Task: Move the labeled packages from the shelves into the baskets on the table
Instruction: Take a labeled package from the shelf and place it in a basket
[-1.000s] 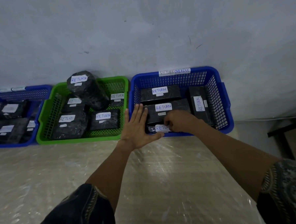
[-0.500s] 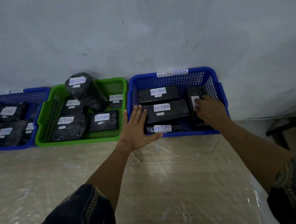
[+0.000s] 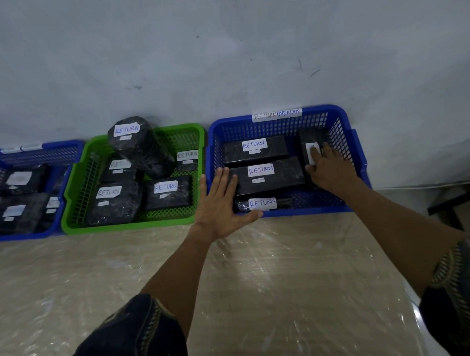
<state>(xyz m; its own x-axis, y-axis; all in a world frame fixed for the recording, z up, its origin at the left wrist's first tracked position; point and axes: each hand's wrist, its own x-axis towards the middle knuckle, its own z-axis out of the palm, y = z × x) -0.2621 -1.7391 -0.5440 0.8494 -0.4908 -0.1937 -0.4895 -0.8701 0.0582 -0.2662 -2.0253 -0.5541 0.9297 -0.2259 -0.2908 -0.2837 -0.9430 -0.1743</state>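
Right-hand grip is on the end package at the 3 o'clock side of the right blue basket: fingers near straight, laid over its white label, thumb at its 7 o'clock corner, nothing lifted. Left-hand grip is flat and spread wide, holding nothing, over the basket's 8 o'clock corner, with fingertips at the left end of the middle package. The same basket also holds a far package at 12 o'clock and a small front package at 6 o'clock. All three read RETURN. The rim tag at 12 o'clock reads RETURN OVERDUE. Directly at 9 o'clock, touching it, the green basket holds a round wrapped bundle lying on top of several flat black RETURN packs. Further toward 9 o'clock, the left blue basket holds black packs with white labels, text unreadable. All three baskets sit at the 12 o'clock edge of the film-covered tabletop, against a grey wall.
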